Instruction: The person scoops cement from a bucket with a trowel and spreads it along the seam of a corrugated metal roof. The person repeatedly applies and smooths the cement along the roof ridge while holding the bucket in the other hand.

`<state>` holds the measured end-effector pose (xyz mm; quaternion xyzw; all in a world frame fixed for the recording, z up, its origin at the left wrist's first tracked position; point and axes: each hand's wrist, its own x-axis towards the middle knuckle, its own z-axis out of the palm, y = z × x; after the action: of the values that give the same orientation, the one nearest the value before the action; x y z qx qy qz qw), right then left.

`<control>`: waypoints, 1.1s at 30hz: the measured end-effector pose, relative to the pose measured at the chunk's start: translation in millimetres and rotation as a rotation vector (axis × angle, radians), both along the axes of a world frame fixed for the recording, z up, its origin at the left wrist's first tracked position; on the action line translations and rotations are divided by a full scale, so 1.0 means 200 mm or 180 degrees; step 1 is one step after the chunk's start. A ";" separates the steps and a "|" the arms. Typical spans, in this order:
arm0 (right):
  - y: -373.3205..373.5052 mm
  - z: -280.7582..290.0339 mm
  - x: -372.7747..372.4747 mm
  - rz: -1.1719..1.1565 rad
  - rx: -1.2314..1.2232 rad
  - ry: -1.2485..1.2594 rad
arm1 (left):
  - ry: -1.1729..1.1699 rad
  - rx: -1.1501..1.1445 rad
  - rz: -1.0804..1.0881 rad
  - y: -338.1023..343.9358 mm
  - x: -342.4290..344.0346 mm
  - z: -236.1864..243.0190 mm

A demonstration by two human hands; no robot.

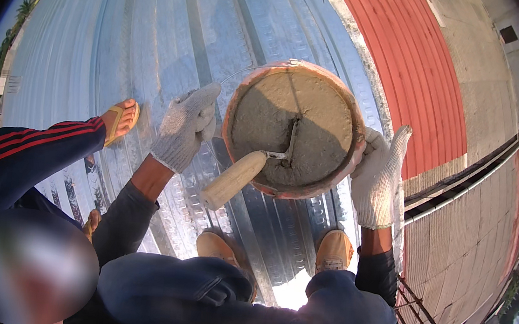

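Observation:
In my gloved left hand (188, 125) is the thin wire handle of a round, reddish bucket (358, 125), held at the bucket's left. My gloved right hand (377, 166) grips the bucket's right side, thumb raised. Grey wet mortar (258, 117) fills the bucket. A trowel stands in the mortar, its blade mostly sunk and its pale wooden handle (233, 179) sticking out over the near-left rim. My tan shoes (334, 250) are below, on the ribbed metal roof (146, 34).
Another person's sandalled foot (121, 121) and striped trouser leg (29, 158) are at my left. A red roof (420, 97) and weathered sheeting (453, 261) lie right, beyond the edge. Rusty rebar (421, 318) sticks up at lower right.

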<state>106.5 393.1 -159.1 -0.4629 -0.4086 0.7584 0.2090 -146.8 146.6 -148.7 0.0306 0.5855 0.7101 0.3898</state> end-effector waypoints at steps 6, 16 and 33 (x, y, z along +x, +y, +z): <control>0.21 -0.09 0.19 -0.0114 0.0165 -0.0338 | 0.0111 -0.0157 -0.0888 0.24 0.01 0.02; -0.28 0.73 -0.21 0.4229 0.3618 -0.1308 | 0.0082 -0.0299 -0.0840 0.24 0.04 -0.21; -0.26 1.19 0.09 0.3217 0.4112 -0.1554 | 0.0764 -0.0613 -0.0181 0.38 0.14 -0.32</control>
<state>123.9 340.8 79.5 -0.1657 -0.9515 0.2579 -0.0253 -118.6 222.4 -213.0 0.0943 0.6921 0.6306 0.3382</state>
